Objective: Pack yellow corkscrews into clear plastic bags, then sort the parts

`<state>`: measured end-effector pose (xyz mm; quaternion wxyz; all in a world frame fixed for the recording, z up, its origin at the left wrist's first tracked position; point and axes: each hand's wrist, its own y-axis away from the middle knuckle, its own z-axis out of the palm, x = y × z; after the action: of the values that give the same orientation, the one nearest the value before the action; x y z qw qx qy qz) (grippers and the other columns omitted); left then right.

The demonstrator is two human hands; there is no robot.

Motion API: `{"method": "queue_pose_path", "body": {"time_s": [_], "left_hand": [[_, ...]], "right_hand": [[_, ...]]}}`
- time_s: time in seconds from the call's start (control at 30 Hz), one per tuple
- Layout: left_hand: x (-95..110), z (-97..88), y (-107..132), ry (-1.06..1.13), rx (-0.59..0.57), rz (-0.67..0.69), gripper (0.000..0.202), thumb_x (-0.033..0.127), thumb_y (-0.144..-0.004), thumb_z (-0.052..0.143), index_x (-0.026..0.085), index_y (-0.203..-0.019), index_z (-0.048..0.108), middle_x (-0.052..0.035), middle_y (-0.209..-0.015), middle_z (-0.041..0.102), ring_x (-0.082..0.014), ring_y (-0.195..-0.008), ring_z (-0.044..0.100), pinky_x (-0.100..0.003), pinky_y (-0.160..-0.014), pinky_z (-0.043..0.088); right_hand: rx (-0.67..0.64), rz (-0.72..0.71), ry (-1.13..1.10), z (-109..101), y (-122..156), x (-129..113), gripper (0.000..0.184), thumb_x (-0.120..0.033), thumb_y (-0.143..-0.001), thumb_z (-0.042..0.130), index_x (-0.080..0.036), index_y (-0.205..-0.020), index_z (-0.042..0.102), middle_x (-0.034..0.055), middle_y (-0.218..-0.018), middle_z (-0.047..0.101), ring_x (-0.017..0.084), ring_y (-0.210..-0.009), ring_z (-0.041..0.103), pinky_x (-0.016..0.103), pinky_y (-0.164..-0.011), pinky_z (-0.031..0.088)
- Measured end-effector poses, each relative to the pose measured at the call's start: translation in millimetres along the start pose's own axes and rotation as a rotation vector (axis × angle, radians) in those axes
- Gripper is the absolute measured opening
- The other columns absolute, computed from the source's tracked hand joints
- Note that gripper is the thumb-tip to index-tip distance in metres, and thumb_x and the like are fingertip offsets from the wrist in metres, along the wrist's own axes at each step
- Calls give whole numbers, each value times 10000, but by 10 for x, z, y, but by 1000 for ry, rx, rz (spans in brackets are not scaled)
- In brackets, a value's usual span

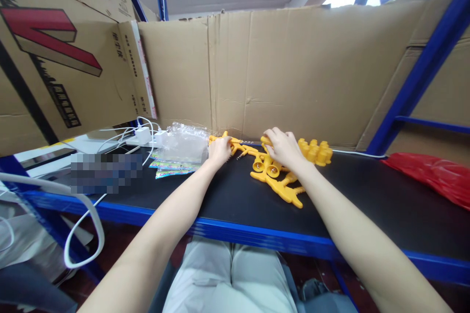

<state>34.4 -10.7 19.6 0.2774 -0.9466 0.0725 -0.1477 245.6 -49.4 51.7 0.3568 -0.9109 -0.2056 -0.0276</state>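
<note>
My left hand (220, 150) is closed on a yellow branched plastic piece at the back of the black tabletop; thin metal coils lie around its fingers. To the right, my right hand (284, 147) curls over the yellow plastic parts, with a yellow piece (265, 141) at its fingertips. Under that hand lie two yellow cup-shaped parts (272, 171) with their round mouths toward me. In front of them rests a longer yellow branch-shaped piece (281, 190). Beyond my right wrist stands a cluster of several yellow knobbed parts (320, 152).
Clear plastic bags (183, 142) lie on colourful printed packets (172, 168) left of my left hand. White chargers and cables (142, 134) sit farther left. A red plastic bag (429, 173) lies at the right. A cardboard wall (293, 73) closes the back; a blue rail (238, 232) edges the front.
</note>
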Motion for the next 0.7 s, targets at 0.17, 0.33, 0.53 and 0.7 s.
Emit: {"method": "queue_pose_path", "body": {"time_s": [0.17,0.33,0.53,0.7], "left_hand": [[-167,91,-48,79,28,-31,329,235,-871,399,226,-1145,582,-69,-1092,653,-203,-998,599,-317,-866,444],[-142,238,-55,118,14,188,446,338,-881,424,154,-1287,449,-112,-1239,549,-201,-1157,482,-324,-993,365],[-134,435,-59,-8,-231,222,548,191,-836,400,175,-1377,312,-132,-1279,485,-269,-1182,441,-414,-970,359],[-124,463,-55,-27,-278,229,537,210,-865,317,184,-1401,285,-125,-1329,444,-266,-1225,406,-411,-1016,296]], "right_hand": [[124,199,-75,1,-19,223,249,-298,-852,436,-162,-1043,521,131,-1002,611,257,-939,526,375,-812,297],[174,498,-135,-84,-12,531,328,-365,-825,460,-160,-1067,542,123,-967,639,262,-907,551,387,-815,336],[28,844,-97,-240,131,1018,415,-381,-786,510,-146,-1118,594,175,-1051,623,267,-942,562,359,-761,386],[-369,1084,7,-177,270,1334,414,-298,-700,611,-80,-1049,649,271,-1025,603,315,-952,568,390,-699,375]]}}
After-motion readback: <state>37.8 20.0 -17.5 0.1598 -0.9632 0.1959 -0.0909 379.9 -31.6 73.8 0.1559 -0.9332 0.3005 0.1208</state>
